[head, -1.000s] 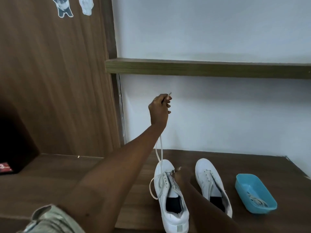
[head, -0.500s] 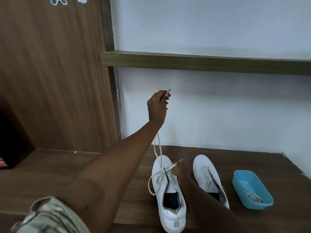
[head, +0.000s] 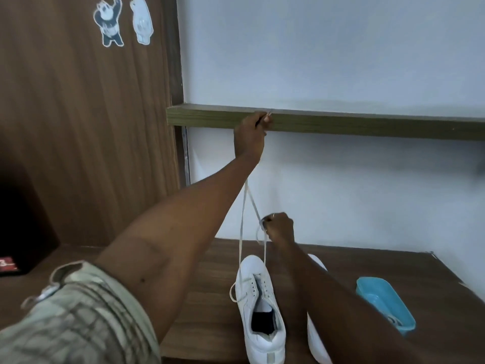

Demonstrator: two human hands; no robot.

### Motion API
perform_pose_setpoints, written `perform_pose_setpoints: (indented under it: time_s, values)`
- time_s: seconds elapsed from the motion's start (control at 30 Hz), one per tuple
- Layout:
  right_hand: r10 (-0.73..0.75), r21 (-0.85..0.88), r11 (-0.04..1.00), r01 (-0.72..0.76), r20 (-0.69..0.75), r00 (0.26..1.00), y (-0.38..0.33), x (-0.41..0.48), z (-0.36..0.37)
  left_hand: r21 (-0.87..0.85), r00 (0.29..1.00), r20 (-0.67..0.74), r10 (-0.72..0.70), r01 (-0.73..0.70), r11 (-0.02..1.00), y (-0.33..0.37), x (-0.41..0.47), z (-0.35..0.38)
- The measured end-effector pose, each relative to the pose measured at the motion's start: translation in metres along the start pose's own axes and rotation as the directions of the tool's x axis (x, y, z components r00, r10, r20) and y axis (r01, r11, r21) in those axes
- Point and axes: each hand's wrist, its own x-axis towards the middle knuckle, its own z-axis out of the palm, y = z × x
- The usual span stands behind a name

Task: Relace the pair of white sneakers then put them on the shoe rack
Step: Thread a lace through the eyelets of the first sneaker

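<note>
So the sneaker [head: 258, 311] getting laced sits on the wooden counter [head: 204, 298], toe toward the wall, heel toward the camera. The lace [head: 242, 227] runs up off it in two strands that meet under the left wrist, and a slack loop hangs off the shoe's left side by the eyelets.

The left hand [head: 250, 137] is way up, level with the front edge of the shelf [head: 341, 124]. Its fingers are curled tight and pinch the lace end, with the little tip poking out above the knuckles. The right hand [head: 279, 228] is lower, above the toe of the shoe, fingers curled round one strand of the lace.

The other sneaker [head: 319, 262] is just to the right of the first one, mostly hidden behind the right forearm, so you only get the toe and a bit of the heel side. Further right on the counter there's a blue tray [head: 385, 306] with something white in it, maybe the second lace, too blurry to call.

To the left is a brown wood panel [head: 78, 127] with two bear stickers [head: 110, 22] near the top. A plaid sleeve [head: 78, 316] fills the bottom-left corner.
</note>
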Motion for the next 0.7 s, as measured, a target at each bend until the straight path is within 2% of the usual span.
perform_pose_setpoints:
  time_s: [0.07,0.13,0.23,0.3,0.37,0.47,0.53,0.6,0.7]
  values:
    - [-0.034,0.115,0.993,0.036,-0.019,0.999,-0.03,0.011,-0.02,-0.007,1.0,-0.004,-0.015,0.015,1.0,0.03,0.02,0.0]
    - [-0.085,0.152,0.985,0.087,-0.018,0.996,-0.062,0.014,-0.045,-0.086,1.0,0.011,-0.029,0.03,0.996,0.064,0.039,-0.001]
    - [-0.19,0.175,0.968,0.181,0.036,0.981,-0.11,0.012,-0.082,-0.224,0.998,0.034,-0.046,0.053,0.973,0.118,0.067,-0.006]
    - [-0.25,0.257,0.941,0.222,0.079,0.965,-0.144,0.011,-0.107,-0.262,0.994,0.062,-0.091,0.104,0.959,0.152,0.083,-0.011]
    - [-0.299,0.369,0.898,0.242,0.107,0.948,-0.176,0.006,-0.131,-0.232,0.985,0.125,-0.116,0.143,0.962,0.18,0.093,-0.016]
    - [-0.343,0.506,0.828,0.24,0.119,0.932,-0.218,-0.003,-0.166,-0.082,0.958,0.23,-0.173,0.196,0.977,0.204,0.096,-0.02]
    - [-0.364,0.52,0.815,0.255,0.118,0.924,-0.238,-0.008,-0.184,-0.025,0.94,0.247,-0.236,0.25,0.968,0.208,0.093,-0.022]
    - [-0.369,0.486,0.826,0.285,0.085,0.926,-0.254,-0.01,-0.199,-0.039,0.932,0.235,-0.277,0.293,0.955,0.207,0.092,-0.021]
    - [-0.341,0.453,0.831,0.324,-0.045,0.939,-0.272,-0.005,-0.214,-0.078,0.934,0.219,-0.282,0.304,0.949,0.208,0.093,-0.022]
